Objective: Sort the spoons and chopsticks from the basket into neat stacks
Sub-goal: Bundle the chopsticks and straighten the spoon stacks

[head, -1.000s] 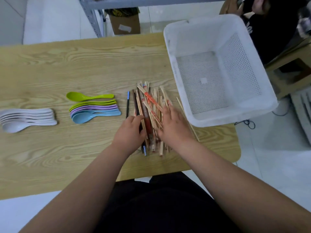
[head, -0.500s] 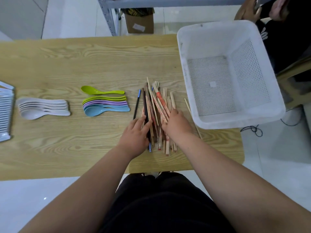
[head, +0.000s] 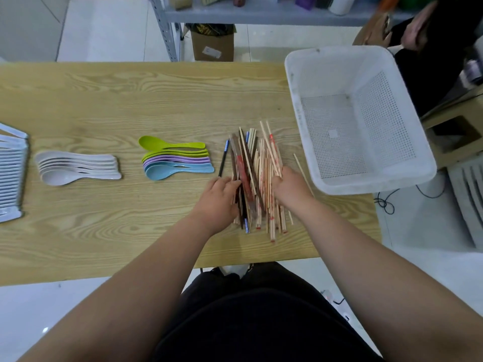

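Observation:
A loose pile of chopsticks (head: 257, 163), mostly bamboo with some dark brown and red ones, lies on the wooden table (head: 109, 100) in front of me. My left hand (head: 218, 201) presses against the pile's left side, fingers touching the dark sticks. My right hand (head: 290, 185) grips a few bamboo chopsticks at the pile's right side. A single dark chopstick with a blue tip (head: 223, 158) lies apart on the left. Left of that sit a stack of coloured spoons (head: 177, 162) and a stack of white spoons (head: 78, 165). The white basket (head: 295, 82) stands empty at the right.
A white slatted rack (head: 10, 176) lies at the table's left edge. One thin bamboo stick (head: 303, 173) lies between the pile and the basket. Another person sits behind the basket at the far right. A metal shelf and a cardboard box (head: 213, 43) stand beyond the table.
Both hands have squeezed the chopstick pile from its sides. The right hand went from flat on the pile to curled round some bamboo sticks. My view has shifted left.

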Demonstrator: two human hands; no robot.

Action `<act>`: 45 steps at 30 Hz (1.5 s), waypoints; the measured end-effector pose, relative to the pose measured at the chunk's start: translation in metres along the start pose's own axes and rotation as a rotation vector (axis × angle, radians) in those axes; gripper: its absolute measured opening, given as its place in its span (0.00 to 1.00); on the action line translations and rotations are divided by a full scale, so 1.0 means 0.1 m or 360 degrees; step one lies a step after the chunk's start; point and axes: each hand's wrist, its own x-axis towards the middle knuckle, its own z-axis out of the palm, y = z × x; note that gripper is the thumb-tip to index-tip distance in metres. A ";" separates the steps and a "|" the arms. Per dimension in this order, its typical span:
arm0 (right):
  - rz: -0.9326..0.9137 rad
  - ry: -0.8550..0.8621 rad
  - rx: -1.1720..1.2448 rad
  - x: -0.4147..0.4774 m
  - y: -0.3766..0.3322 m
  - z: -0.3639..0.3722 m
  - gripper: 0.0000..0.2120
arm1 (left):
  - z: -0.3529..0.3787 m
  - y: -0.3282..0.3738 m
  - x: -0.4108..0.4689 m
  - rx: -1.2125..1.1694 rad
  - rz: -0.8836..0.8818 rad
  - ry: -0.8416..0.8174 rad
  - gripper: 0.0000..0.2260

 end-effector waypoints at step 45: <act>0.0139 0.0047 -0.0480 0.07 0.23 0.18 0.38 | 0.03 -0.11 0.15 -0.1738 -0.1028 -0.0028 0.05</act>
